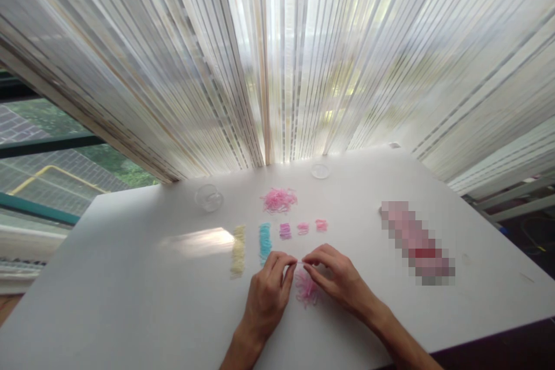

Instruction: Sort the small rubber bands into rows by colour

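The left hand [269,289] and right hand [340,277] are both pinched nearly closed, a thin pink strand [299,262] held between their fingertips; a loose pink pile [307,289] lies on the white tabletop [130,312] just below the strand, near the right hand; beyond the left hand stand a blue column [265,243] and, further left, a pale yellow column [238,251]; right of the blue column sit a purple bunch [285,231] and two small pink bunches [303,228]; farther out are a larger pink heap [279,200] and two clear containers [209,198]; striped curtains hang behind.
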`<state>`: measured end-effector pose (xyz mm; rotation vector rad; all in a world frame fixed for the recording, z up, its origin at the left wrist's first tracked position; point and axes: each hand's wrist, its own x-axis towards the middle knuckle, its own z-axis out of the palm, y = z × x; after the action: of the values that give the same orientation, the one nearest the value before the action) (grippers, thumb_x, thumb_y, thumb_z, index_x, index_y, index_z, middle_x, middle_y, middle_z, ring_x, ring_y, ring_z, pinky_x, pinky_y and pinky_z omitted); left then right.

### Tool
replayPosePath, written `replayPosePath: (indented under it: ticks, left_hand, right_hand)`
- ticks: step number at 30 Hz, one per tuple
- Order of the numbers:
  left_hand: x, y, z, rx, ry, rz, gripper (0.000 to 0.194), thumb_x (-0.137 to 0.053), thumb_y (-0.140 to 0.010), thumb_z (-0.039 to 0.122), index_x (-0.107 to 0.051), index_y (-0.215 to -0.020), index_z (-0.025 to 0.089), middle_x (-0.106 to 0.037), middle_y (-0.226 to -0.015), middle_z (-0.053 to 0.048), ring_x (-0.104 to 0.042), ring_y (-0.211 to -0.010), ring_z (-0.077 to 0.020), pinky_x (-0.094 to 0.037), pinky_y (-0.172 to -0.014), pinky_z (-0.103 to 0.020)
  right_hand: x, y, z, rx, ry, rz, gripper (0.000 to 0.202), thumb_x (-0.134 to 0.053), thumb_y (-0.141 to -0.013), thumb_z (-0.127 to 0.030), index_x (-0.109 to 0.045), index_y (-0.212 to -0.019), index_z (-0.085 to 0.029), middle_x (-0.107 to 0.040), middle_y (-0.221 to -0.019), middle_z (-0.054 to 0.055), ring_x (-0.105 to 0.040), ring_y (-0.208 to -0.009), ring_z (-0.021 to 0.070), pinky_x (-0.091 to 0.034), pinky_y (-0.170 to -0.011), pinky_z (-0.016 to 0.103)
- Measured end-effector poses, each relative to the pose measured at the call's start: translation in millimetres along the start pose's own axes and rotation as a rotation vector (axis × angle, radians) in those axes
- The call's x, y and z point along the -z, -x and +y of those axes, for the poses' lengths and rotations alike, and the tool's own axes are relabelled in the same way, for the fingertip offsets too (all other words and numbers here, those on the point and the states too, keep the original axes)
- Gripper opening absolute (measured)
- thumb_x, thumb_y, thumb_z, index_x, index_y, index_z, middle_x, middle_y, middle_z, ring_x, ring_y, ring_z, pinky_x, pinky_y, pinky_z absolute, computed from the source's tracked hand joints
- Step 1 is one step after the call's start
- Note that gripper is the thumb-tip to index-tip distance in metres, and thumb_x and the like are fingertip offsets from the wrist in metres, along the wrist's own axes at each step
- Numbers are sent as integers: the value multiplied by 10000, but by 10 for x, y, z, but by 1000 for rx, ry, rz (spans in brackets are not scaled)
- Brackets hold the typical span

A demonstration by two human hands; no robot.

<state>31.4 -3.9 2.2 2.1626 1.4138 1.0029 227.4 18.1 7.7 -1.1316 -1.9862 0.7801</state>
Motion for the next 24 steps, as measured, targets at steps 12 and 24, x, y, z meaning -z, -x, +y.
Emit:
replayPosePath:
  ticks: [12, 24]
  left_hand:
    - [71, -6, -52, 20, -86, 43, 179, -454, -1026, 201, -631, -1003, 196, -677, -932, -39, -688, -811, -142, -557, -702, -221]
    - [183, -457, -135, 248, -413, -70, 130, -636, -939, 239, -755, -988, 258, -675, -843, -5, -664, -720, -149, -471, -613, -214]
  right_hand:
    - [-77, -118, 25, 59, -9, 1, 114, -586, -969, -236, -696, -990, -218, -691, -872, 47, -657, -814, 169, -562, -749, 284]
    - [-33, -98, 178, -72, -6, 118, 175, -530, -990, -278, -684, -936, -213, -675, -803, 43, -639, -727, 178, -536, -671, 293]
